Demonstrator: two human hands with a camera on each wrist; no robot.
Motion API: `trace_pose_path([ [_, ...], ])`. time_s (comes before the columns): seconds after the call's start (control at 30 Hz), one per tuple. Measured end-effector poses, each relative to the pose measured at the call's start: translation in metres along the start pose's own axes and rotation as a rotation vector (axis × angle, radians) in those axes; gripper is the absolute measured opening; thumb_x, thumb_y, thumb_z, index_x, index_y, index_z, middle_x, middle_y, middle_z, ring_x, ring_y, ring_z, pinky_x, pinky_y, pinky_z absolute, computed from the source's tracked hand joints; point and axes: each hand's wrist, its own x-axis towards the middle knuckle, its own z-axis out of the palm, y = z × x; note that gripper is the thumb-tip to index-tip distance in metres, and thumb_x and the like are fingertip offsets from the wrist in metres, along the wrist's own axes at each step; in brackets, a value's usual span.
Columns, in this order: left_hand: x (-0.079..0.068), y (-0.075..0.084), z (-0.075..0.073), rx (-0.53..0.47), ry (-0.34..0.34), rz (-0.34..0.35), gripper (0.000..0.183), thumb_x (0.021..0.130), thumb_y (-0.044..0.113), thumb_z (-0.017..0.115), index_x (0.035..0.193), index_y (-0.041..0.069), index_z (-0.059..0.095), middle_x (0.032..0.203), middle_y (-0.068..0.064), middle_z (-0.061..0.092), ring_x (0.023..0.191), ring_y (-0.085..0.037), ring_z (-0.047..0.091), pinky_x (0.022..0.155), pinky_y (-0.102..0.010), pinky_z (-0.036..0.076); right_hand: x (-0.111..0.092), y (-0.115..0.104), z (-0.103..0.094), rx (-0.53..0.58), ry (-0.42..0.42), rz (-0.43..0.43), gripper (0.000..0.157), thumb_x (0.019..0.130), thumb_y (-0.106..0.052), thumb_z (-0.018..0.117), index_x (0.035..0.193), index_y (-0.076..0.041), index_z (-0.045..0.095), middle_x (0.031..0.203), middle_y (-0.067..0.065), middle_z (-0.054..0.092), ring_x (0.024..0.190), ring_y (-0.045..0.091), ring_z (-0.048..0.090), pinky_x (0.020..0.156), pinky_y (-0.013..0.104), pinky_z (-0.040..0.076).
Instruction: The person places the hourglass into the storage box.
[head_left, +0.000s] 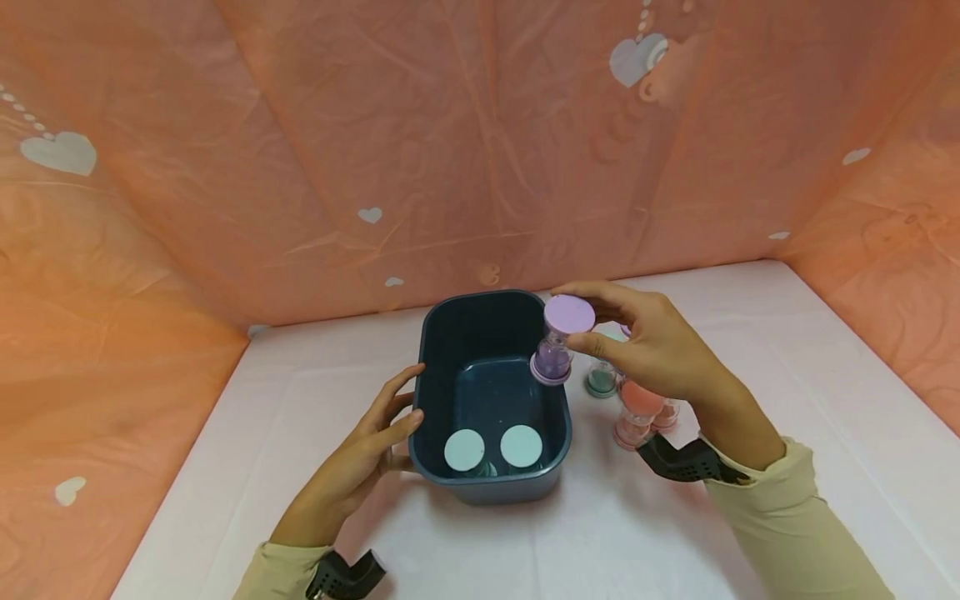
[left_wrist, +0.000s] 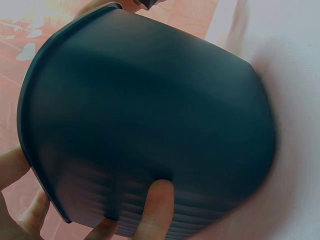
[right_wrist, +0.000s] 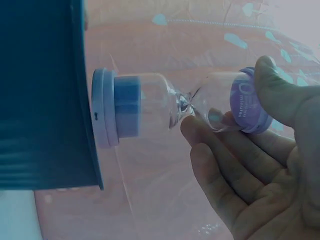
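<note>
In the head view, my right hand (head_left: 651, 342) pinches a purple sand timer (head_left: 553, 354) near its upper cap, holding it over the right rim of a dark blue bin (head_left: 491, 392). The right wrist view shows the thumb at the cap and fingers beside the clear glass; sand sits in the bulb away from the hand. Fingertips of my left hand (head_left: 367, 446) touch the bin's left outer wall, and the left wrist view shows a finger (left_wrist: 159, 205) pressing there. Inside the bin's near end stand two timers with pale caps, a left one (head_left: 464, 451) and a right one (head_left: 521, 447).
Right of the bin, partly behind my right hand, stand a green sand timer (head_left: 602, 379) and pink ones (head_left: 634, 417); a bit of another purple cap shows there. A white cloth covers the table (head_left: 300, 400). Orange sheeting (head_left: 450, 150) with hearts rises behind and at both sides.
</note>
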Motion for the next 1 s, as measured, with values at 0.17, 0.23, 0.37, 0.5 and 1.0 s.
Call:
trace_pose_path([
  [0.17,-0.001,0.000,0.000,0.003,0.005,-0.006,0.062,0.103,0.027,0.053,0.155,0.034,0.021,0.158,-0.018,0.016,0.144,-0.049,0.022,0.095,-0.060,0.048,0.001,-0.002,0.008,0.015,-0.025,-0.018,0.044,0.089,-0.016,0.075,0.132,-0.020,0.063,0.117,-0.006,0.070,0.105,0.006,0.066,0.094,0.018,0.050],
  [0.23,-0.001,0.000,0.000,0.007,0.009,-0.009,0.062,0.103,0.027,0.053,0.155,0.034,0.021,0.158,-0.017,0.016,0.144,-0.049,0.022,0.095,-0.060,0.048,0.001,-0.003,0.011,0.015,-0.038,-0.020,0.046,0.089,-0.016,0.075,0.133,-0.021,0.062,0.118,-0.006,0.070,0.105,0.007,0.066,0.094,0.019,0.050],
  [0.37,-0.002,0.000,0.001,0.011,0.013,-0.011,0.062,0.103,0.027,0.053,0.155,0.034,0.021,0.158,-0.017,0.016,0.144,-0.049,0.022,0.095,-0.061,0.047,0.001,-0.003,0.016,-0.002,-0.075,-0.003,0.049,0.089,-0.022,0.076,0.135,-0.024,0.061,0.117,-0.008,0.070,0.104,0.007,0.066,0.091,0.024,0.052],
  [0.5,-0.002,0.000,0.000,0.004,0.009,-0.010,0.062,0.103,0.027,0.053,0.155,0.034,0.021,0.158,-0.017,0.016,0.143,-0.048,0.023,0.095,-0.061,0.047,0.002,-0.001,0.021,-0.030,-0.128,0.006,0.048,0.088,-0.028,0.077,0.133,-0.027,0.061,0.111,-0.013,0.071,0.100,0.005,0.065,0.090,0.029,0.052],
  [1.0,-0.002,0.001,0.000,0.005,0.015,-0.017,0.061,0.102,0.027,0.053,0.155,0.035,0.022,0.157,-0.016,0.018,0.144,-0.047,0.022,0.097,-0.061,0.047,0.004,0.002,0.037,-0.174,-0.338,-0.005,0.050,0.085,-0.038,0.078,0.131,-0.026,0.063,0.122,-0.014,0.067,0.112,0.012,0.059,0.097,0.037,0.046],
])
